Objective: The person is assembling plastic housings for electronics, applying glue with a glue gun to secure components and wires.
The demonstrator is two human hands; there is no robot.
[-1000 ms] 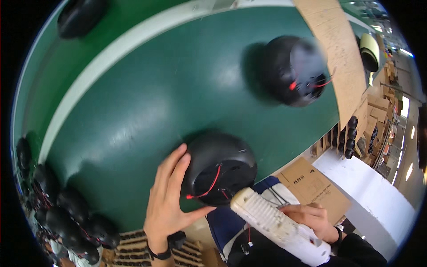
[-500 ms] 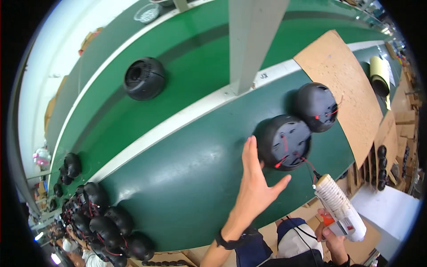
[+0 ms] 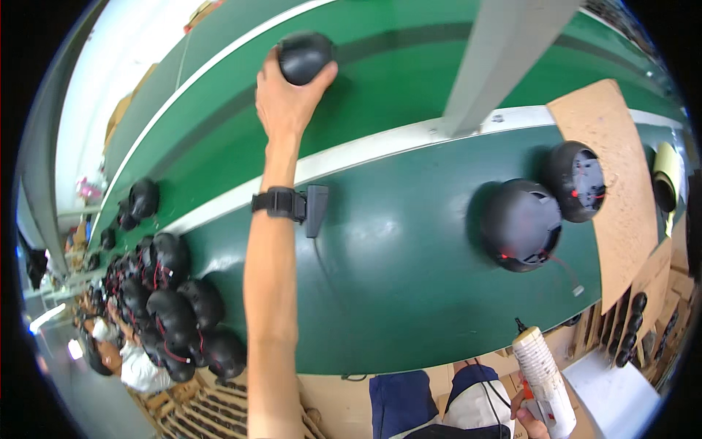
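Observation:
My left hand (image 3: 285,102) reaches far across the bench onto the green conveyor belt. Its fingers and thumb wrap around a black dome-shaped housing (image 3: 306,57). In my right hand (image 3: 530,421), near the lower edge, is a white hot glue gun (image 3: 545,373) with an orange trigger, its dark nozzle pointing up at the bench edge. Two more round black housings sit on the bench at the right: a nearer housing (image 3: 515,223) with a red wire and white connector trailing from it, and a farther housing (image 3: 574,179) showing its recessed inner side with red wire.
A grey post (image 3: 504,66) rises beside the belt. Many black housings (image 3: 175,314) are piled at the left end of the bench. A brown board (image 3: 607,183) and a yellow roll (image 3: 664,172) lie at the right. Another person (image 3: 142,362) is at the far left.
My left hand has left the housings on the bench and closed around the one on the belt. The glue gun has drawn down, away from the nearer housing.

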